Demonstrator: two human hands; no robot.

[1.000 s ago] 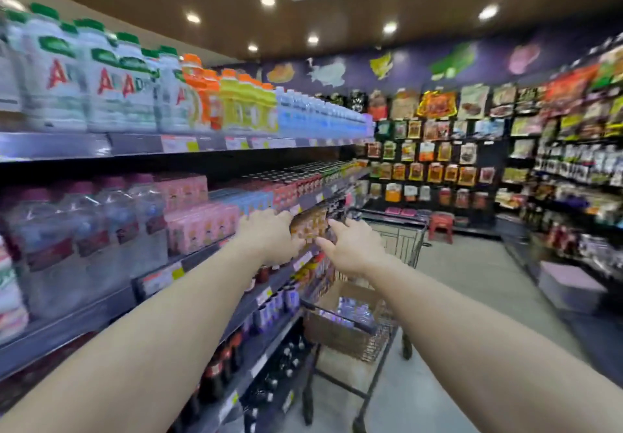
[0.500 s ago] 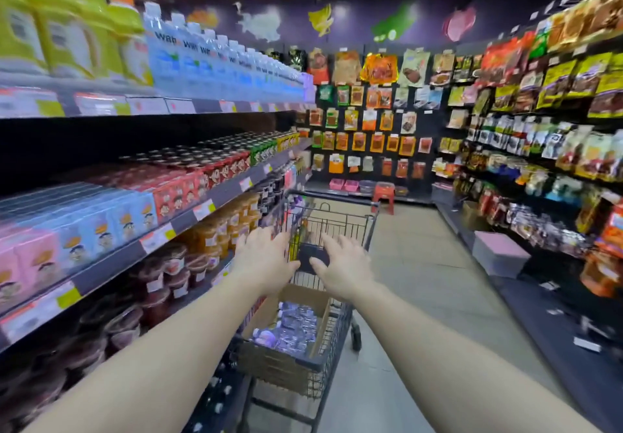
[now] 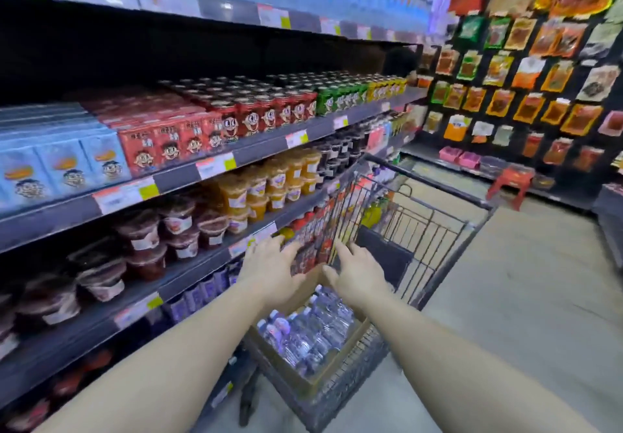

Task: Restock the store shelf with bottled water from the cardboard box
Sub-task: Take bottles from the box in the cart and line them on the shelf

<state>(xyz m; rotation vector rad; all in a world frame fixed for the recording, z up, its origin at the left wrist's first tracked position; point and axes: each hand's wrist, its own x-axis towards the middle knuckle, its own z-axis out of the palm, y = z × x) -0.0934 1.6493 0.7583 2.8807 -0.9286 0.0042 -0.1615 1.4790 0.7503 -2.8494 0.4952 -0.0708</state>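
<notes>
Water bottles packed in open cardboard box, box inside wire cart beside shelf. Left hand, right hand both above box, near far flap, fingers spread, grip released, grasping nothing. Shelf carries red cartons, jelly cups. Snack packets on far wall, red stool on floor.

Both hands, left hand & right hand, open over box w/ bottles.

Brown cardboard box; clear bottles with purple labels; dark grey wire cart.
</notes>
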